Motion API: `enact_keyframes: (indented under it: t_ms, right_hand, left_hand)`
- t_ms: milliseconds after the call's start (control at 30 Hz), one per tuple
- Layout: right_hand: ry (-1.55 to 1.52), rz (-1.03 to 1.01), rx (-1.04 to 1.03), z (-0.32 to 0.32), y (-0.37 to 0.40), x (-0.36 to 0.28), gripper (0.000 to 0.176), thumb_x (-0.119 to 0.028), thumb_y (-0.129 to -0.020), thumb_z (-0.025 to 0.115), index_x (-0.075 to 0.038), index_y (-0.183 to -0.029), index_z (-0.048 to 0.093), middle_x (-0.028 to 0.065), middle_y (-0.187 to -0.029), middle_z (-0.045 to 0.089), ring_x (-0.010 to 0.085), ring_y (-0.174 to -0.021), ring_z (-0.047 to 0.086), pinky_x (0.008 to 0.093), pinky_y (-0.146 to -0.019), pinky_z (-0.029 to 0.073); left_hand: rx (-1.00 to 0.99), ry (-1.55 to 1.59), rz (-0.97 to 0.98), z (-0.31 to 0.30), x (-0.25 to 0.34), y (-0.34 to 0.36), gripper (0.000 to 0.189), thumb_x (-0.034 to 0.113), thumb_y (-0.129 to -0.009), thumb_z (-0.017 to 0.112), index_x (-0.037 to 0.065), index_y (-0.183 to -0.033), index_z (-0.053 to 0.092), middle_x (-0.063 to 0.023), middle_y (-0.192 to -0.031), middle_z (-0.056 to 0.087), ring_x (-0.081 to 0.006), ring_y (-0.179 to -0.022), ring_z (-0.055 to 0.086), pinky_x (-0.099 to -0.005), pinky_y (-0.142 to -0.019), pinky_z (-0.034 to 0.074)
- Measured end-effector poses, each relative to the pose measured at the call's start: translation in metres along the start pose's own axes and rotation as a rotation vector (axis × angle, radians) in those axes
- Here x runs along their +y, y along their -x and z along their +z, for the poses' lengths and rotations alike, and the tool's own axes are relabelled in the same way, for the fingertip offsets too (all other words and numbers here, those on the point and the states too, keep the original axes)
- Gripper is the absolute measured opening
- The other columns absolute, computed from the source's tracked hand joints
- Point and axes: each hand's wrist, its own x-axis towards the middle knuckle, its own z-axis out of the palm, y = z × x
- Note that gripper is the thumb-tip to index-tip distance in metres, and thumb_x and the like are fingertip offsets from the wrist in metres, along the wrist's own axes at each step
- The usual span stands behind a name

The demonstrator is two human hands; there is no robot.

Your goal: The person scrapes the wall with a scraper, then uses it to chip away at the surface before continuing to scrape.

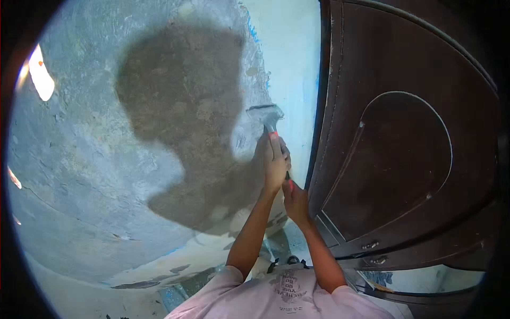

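A wall scraper with a wide grey blade and a black-and-red handle meets the wall, its blade at the border between bare grey plaster and a strip of pale blue paint. My left hand is closed around the upper handle, just below the blade. Lower down, my right hand is wrapped round the handle's end. Ragged bright blue flecks mark the paint's edge above the blade. A large shadow of a head and arms darkens the plaster.
Close on my right stands a dark brown wooden cabinet with a curved panel moulding and small metal handles. Below, the floor shows around my body. A bright light patch shows at far left.
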Motion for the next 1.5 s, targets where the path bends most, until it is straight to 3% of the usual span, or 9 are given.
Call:
enact_keyframes:
  t_ms: [100, 267, 333, 500, 833, 967, 1067, 1100, 1500]
  right_hand:
    - [0.050, -0.005, 0.027, 0.022, 0.030, 0.067, 0.037, -0.030, -0.104, 0.050, 0.003, -0.092, 0.061, 0.0232, -0.063, 0.050, 0.0311, -0.052, 0.058, 0.0401, -0.052, 0.041]
    - [0.079, -0.086, 0.108, 0.008, 0.007, 0.044, 0.037, -0.031, -0.103, 0.052, 0.002, -0.091, 0.065, 0.0264, -0.066, 0.054, 0.0466, -0.065, 0.060, 0.0454, -0.053, 0.042]
    - [0.097, 0.083, 0.008, -0.005, 0.003, 0.018, 0.038, -0.032, -0.103, 0.052, 0.002, -0.092, 0.064, 0.0264, -0.066, 0.054, 0.0470, -0.067, 0.061, 0.0464, -0.053, 0.042]
    - [0.072, 0.061, 0.010, 0.006, 0.026, 0.053, 0.038, -0.033, -0.103, 0.052, 0.002, -0.091, 0.061, 0.0262, -0.065, 0.053, 0.0466, -0.063, 0.060, 0.0464, -0.052, 0.042]
    - [0.100, 0.112, -0.076, -0.004, -0.005, 0.031, 0.038, -0.036, -0.102, 0.055, 0.001, -0.092, 0.058, 0.0255, -0.067, 0.058, 0.0478, -0.071, 0.063, 0.0474, -0.057, 0.047]
    - [0.035, -0.008, -0.011, 0.011, 0.025, 0.063, 0.040, -0.033, -0.103, 0.053, 0.003, -0.087, 0.059, 0.0252, -0.064, 0.049, 0.0333, -0.051, 0.049, 0.0427, -0.055, 0.042]
    - [-0.008, 0.035, 0.025, 0.002, 0.005, 0.033, 0.040, -0.033, -0.103, 0.053, 0.002, -0.086, 0.059, 0.0249, -0.063, 0.049, 0.0358, -0.051, 0.048, 0.0431, -0.054, 0.041]
    - [0.080, 0.129, -0.085, -0.012, -0.008, 0.011, 0.039, -0.036, -0.101, 0.056, 0.002, -0.092, 0.058, 0.0249, -0.064, 0.057, 0.0455, -0.066, 0.063, 0.0453, -0.058, 0.046]
    - [0.088, 0.063, -0.102, -0.013, -0.007, 0.013, 0.042, -0.039, -0.102, 0.053, 0.002, -0.091, 0.059, 0.0252, -0.065, 0.057, 0.0432, -0.063, 0.064, 0.0458, -0.057, 0.045]
  left_hand:
    - [0.010, 0.043, -0.094, -0.024, -0.064, 0.011, 0.053, 0.064, -0.101, 0.038, 0.012, -0.090, 0.046, 0.0033, -0.062, 0.038, -0.0060, -0.048, 0.035, -0.0224, -0.042, 0.028]
    - [0.038, 0.002, -0.071, -0.005, -0.032, 0.005, 0.052, 0.064, -0.101, 0.038, 0.013, -0.090, 0.044, 0.0035, -0.061, 0.036, -0.0065, -0.047, 0.034, -0.0234, -0.041, 0.028]
    - [-0.016, 0.057, -0.139, 0.003, -0.009, 0.002, 0.052, 0.063, -0.102, 0.036, 0.013, -0.090, 0.044, 0.0037, -0.061, 0.036, -0.0069, -0.047, 0.034, -0.0237, -0.042, 0.029]
    - [-0.027, 0.056, -0.148, -0.018, -0.061, 0.008, 0.051, 0.062, -0.102, 0.036, 0.014, -0.090, 0.044, 0.0037, -0.062, 0.039, -0.0073, -0.046, 0.036, -0.0248, -0.041, 0.032]
    - [-0.058, 0.034, -0.070, -0.008, -0.020, 0.001, 0.052, 0.063, -0.102, 0.038, 0.012, -0.100, 0.047, 0.0030, -0.066, 0.037, -0.0062, -0.051, 0.037, -0.0227, -0.046, 0.033]
    - [0.007, -0.039, -0.129, -0.020, -0.058, 0.002, 0.054, 0.064, -0.101, 0.038, 0.012, -0.098, 0.047, 0.0033, -0.065, 0.037, -0.0069, -0.049, 0.036, -0.0247, -0.044, 0.033]
    - [-0.008, 0.011, -0.102, -0.012, -0.029, 0.003, 0.053, 0.064, -0.101, 0.038, 0.013, -0.092, 0.047, 0.0040, -0.064, 0.038, -0.0065, -0.049, 0.036, -0.0238, -0.044, 0.032]
    - [-0.041, 0.042, -0.073, -0.005, -0.012, -0.001, 0.053, 0.064, -0.101, 0.038, 0.013, -0.091, 0.046, 0.0041, -0.064, 0.038, -0.0063, -0.049, 0.036, -0.0236, -0.044, 0.031]
    - [-0.061, 0.025, -0.033, -0.007, -0.004, 0.001, 0.052, 0.062, -0.103, 0.035, 0.012, -0.095, 0.047, 0.0029, -0.067, 0.038, -0.0075, -0.052, 0.038, -0.0241, -0.045, 0.032]
